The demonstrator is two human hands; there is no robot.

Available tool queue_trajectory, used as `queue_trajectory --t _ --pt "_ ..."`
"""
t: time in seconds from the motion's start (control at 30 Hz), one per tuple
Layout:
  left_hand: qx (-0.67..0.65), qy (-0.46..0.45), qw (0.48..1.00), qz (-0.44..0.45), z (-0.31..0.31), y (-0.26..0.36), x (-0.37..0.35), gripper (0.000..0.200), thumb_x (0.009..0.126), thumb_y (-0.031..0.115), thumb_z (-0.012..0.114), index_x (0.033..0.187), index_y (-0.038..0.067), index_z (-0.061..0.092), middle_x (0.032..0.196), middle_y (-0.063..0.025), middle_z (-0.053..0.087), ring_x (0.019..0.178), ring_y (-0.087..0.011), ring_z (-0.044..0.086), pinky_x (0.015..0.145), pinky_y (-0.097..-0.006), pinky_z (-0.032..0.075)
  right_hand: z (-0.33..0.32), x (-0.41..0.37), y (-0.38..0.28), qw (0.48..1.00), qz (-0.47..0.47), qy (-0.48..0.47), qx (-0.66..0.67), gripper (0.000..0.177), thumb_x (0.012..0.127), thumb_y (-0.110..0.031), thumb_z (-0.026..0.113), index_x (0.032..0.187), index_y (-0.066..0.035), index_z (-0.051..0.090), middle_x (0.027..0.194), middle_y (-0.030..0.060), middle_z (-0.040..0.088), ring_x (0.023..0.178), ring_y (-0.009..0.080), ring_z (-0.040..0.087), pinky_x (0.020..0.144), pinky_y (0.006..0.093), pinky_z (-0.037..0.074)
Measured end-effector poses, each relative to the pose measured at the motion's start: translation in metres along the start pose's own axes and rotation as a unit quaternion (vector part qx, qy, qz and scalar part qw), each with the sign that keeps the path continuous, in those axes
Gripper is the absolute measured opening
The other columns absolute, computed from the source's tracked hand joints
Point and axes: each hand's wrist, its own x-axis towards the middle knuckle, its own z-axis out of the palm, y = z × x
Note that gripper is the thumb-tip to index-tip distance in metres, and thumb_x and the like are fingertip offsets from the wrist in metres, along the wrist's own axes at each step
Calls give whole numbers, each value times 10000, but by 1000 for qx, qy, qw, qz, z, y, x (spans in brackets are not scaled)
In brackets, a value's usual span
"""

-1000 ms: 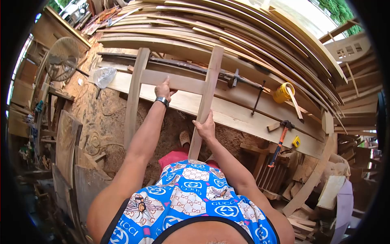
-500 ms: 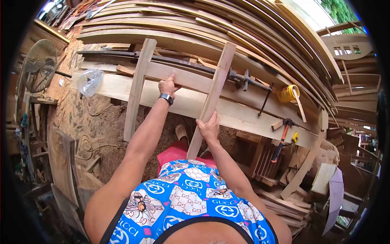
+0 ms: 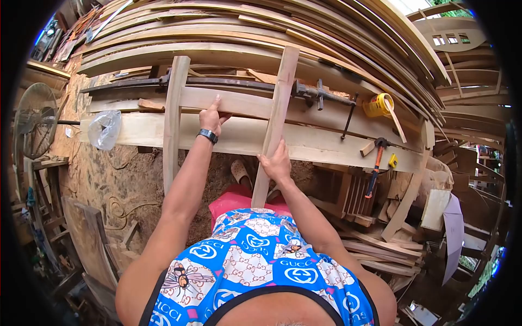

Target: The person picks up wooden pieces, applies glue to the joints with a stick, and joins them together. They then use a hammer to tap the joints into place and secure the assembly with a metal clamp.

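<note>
An H-shaped wooden frame, two posts joined by a crosspiece (image 3: 244, 104), lies across a long pale plank (image 3: 326, 149). My left hand (image 3: 212, 118) is closed on the crosspiece near the left post (image 3: 175, 108), thumb on top and fingers hidden beneath. Lower down, my right hand (image 3: 276, 162) grips the right post (image 3: 281, 98), whose near end reaches my clothing. Behind the crosspiece stretches a long bar clamp (image 3: 321, 95), its screw and handle to the right of the frame.
Stacked boards (image 3: 228, 32) fill the far side. To the right are a yellow tub (image 3: 374, 107) with a stick, a hammer (image 3: 376, 168) and a yellow tape measure (image 3: 392, 161). A plastic bag (image 3: 104, 130) sits on the plank's left; a fan (image 3: 37, 120) stands beyond.
The view has turned slightly, so the frame and clamp appear a little farther left. Both hands keep their holds on the frame, with no clear shift against the plank.
</note>
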Motion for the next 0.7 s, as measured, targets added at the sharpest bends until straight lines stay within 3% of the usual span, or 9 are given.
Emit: queue_trajectory --t 0.1,0.17,0.23,0.3,0.37,0.43,0.47,0.63,0.7 --pt "55 -92 990 -87 -24 17 -8 429 967 310 728 1179 -45 613 1071 -189 693 956 -307 714 820 -466 650 -27 26 8 996 -30 26 80 983 791 -334 825 1540 29 304 1380 289 517 1268 436 549 1075 504 459" --pt "263 -108 957 -60 -42 46 -19 381 973 312 718 1149 -17 639 984 -166 711 875 -264 718 779 -413 644 -56 62 11 985 -88 93 115 873 793 -282 830 1484 45 408 1369 282 533 1256 427 555 1083 481 457" --pt "342 -42 935 84 -77 59 -1 344 948 288 742 1097 -15 674 904 -127 720 830 -223 709 711 -380 609 -90 104 19 966 -163 186 70 746 787 -212 825 1407 48 503 1346 267 549 1229 418 566 1072 463 464" --pt "457 109 817 334 -100 73 13 330 923 281 762 1063 -9 689 839 -92 714 763 -213 687 705 -374 576 -122 135 28 944 -195 265 -22 673 780 -162 806 1362 38 534 1356 251 543 1257 405 542 1080 451 453" --pt "455 150 797 367 -116 101 31 417 896 299 782 1135 -20 662 940 -121 720 852 -238 684 780 -382 558 -141 164 36 940 -186 273 -89 788 758 -201 839 1437 -15 486 1417 234 512 1335 397 484 1126 463 411" --pt "533 157 740 380 -120 120 43 528 879 332 793 1233 -19 617 1091 -171 693 1003 -271 667 877 -398 535 -154 182 40 956 -112 163 -215 1008 722 -325 883 1555 -103 362 1513 201 457 1423 384 409 1177 515 339" --pt "568 120 757 298 -118 128 44 766 844 371 815 1410 -28 487 1262 -232 635 1160 -330 624 1003 -417 494 -159 191 41 957 -107 162 -216 1008 722 -325 883 1555 -103 362 1513 201 457 1423 384 409 1177 515 339" --pt "511 -102 823 226 -130 97 40 1148 735 339 894 1558 -59 198 1379 -314 563 1269 -431 568 1119 -438 437 -184 221 35 936 -168 -65 -301 1292 647 -523 894 1647 -178 153 1571 164 434 1483 369 355 1233 566 228" --pt "585 -81 714 376 -138 86 30 1161 700 284 905 1557 -51 198 1385 -310 557 1277 -430 563 1111 -445 445 -178 226 39 927 -197 -57 -314 1329 615 -543 901 1648 -182 149 1525 181 482 1463 375 382 1231 564 241"
